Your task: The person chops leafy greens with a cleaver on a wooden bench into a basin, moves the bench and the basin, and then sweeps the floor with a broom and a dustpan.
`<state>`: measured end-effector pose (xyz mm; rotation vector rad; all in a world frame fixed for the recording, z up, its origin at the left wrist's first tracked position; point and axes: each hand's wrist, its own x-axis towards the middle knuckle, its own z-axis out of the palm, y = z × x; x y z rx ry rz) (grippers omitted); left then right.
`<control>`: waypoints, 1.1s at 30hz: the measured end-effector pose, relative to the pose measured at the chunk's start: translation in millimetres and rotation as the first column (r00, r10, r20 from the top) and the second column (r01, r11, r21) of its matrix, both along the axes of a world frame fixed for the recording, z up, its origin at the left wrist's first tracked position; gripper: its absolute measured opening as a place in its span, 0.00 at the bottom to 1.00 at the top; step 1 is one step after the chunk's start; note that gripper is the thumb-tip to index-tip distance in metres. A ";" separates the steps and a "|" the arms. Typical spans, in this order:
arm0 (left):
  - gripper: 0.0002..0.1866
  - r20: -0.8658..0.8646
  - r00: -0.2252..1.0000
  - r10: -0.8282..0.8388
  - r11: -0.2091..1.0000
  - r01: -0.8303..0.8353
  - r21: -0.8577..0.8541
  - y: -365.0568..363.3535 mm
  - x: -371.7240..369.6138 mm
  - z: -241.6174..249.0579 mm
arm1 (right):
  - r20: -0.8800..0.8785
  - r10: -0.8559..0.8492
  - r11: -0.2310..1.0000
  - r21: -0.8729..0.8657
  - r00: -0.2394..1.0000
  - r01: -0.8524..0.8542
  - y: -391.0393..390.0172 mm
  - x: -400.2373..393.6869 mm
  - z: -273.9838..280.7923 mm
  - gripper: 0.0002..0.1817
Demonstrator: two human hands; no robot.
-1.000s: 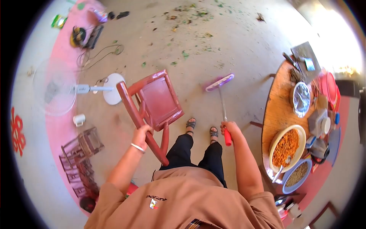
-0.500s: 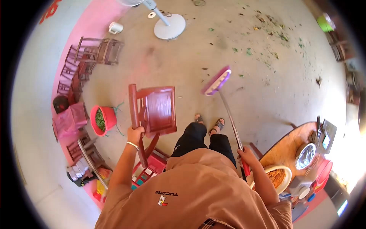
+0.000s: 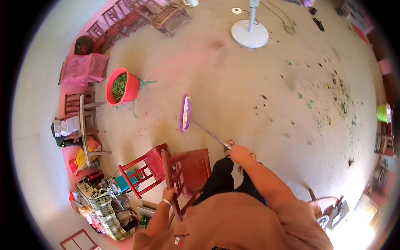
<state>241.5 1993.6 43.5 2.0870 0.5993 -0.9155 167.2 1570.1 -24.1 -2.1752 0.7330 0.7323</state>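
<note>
My left hand [image 3: 168, 194] is wrapped round the backrest of a dark red wooden chair [image 3: 195, 171], which stands close against my left side. My right hand [image 3: 239, 153] grips the metal handle of a broom [image 3: 186, 113] in front of my body. The broom's head, purple with pale bristles, points forward and left over the floor. Just left of the held chair is a second, brighter red chair [image 3: 155, 164]. A red bucket of green leaves [image 3: 132, 88] stands farther forward on the left.
A fan's white round base [image 3: 250, 34] stands ahead, with a cable on the floor. Leaf scraps [image 3: 333, 93] lie scattered at the right. Wooden chairs [image 3: 166, 18] line the left wall. A cluttered, checked-cloth-covered surface [image 3: 104, 214] is at the lower left, and a table edge at the lower right.
The view has turned left. The held chair is now lower, beside the brighter red chair. My right hand has come across in front of me, and the broom head has swung left.
</note>
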 end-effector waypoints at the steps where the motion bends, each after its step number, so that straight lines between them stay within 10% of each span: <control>1: 0.05 -0.022 0.996 0.090 0.996 -0.090 0.006 19.0 -14.5 -4.7 | -0.035 0.153 0.988 -0.022 0.988 -0.154 10.4 30.2 -10.7 0.17; 7: 0.10 -0.205 0.978 0.034 0.999 -0.026 0.043 184.2 -112.4 -58.9 | -0.147 0.385 0.911 -0.100 0.911 -0.401 21.0 94.3 -68.3 0.18; 9: 0.08 -0.128 0.718 -0.684 0.681 0.691 0.240 225.7 -155.9 -67.6 | -0.208 0.360 0.915 -0.108 0.909 -0.388 -4.5 48.7 -79.2 0.19; 11: 0.10 -0.284 0.929 0.236 0.885 -0.084 0.459 212.9 -162.5 -75.0 | -0.299 0.239 0.940 -0.169 0.924 -0.298 -52.5 -12.5 -82.9 0.21; 13: 0.15 0.194 0.753 0.628 0.690 -0.655 0.307 203.4 -161.1 -90.4 | -0.433 0.210 0.933 -0.180 0.877 -0.312 -94.9 -91.2 -74.5 0.24; 17: 0.32 0.026 0.869 0.495 0.442 -0.277 0.853 181.2 -103.4 -70.6 | -0.531 -0.154 0.938 -0.345 0.833 -0.046 -129.1 -169.7 35.7 0.29; 21: 0.47 -0.116 0.878 0.465 0.469 -0.133 0.873 193.9 -90.1 -72.3 | -0.529 -0.248 0.920 -0.392 0.812 0.026 -134.2 -204.5 91.7 0.28; 22: 0.33 -0.050 0.929 0.368 0.353 -0.090 0.931 179.8 -91.2 -70.6 | -0.486 -0.229 0.918 -0.397 0.843 0.020 -130.3 -204.0 97.3 0.27; 23: 0.26 -0.519 0.847 0.111 0.501 0.404 0.765 216.3 -102.4 -102.7 | -0.445 -0.206 0.917 -0.398 0.871 0.013 -123.7 -202.9 100.9 0.26; 24: 0.19 -0.830 0.422 -0.366 0.282 0.900 0.333 246.6 -111.6 -129.8 | -0.399 -0.197 0.931 -0.361 0.895 0.044 -115.1 -187.2 99.4 0.25; 25: 0.14 -0.745 0.063 -0.664 -0.017 0.995 0.099 259.9 -114.1 -143.4 | -0.347 -0.193 0.944 -0.320 0.918 0.078 -107.0 -163.2 93.1 0.24; 27: 0.13 -0.500 -0.036 -0.865 -0.185 0.950 0.250 191.9 -97.0 -97.8 | -0.264 -0.105 0.974 -0.224 0.959 0.045 -91.9 -112.5 62.4 0.23; 29: 0.11 -0.236 -0.087 -0.968 -0.157 0.943 0.295 142.7 -88.0 -90.3 | -0.170 -0.031 0.980 -0.197 0.985 -0.003 -77.8 -61.8 -3.1 0.23; 30: 0.10 -0.170 0.479 -0.861 0.452 0.875 0.175 120.1 -92.3 -90.8 | -0.181 0.061 0.986 -0.139 0.982 -0.087 -75.4 -22.6 -7.7 0.22; 31: 0.11 -0.178 0.880 -0.440 0.892 0.452 0.029 102.3 -100.1 -94.3 | -0.157 0.015 0.991 -0.132 0.988 -0.036 -71.3 14.0 -2.6 0.21; 33: 0.14 -0.487 0.872 0.057 0.942 -0.208 -0.262 65.7 -102.4 -92.0 | -0.111 0.235 0.961 -0.122 0.966 -0.248 -68.6 59.5 -62.6 0.18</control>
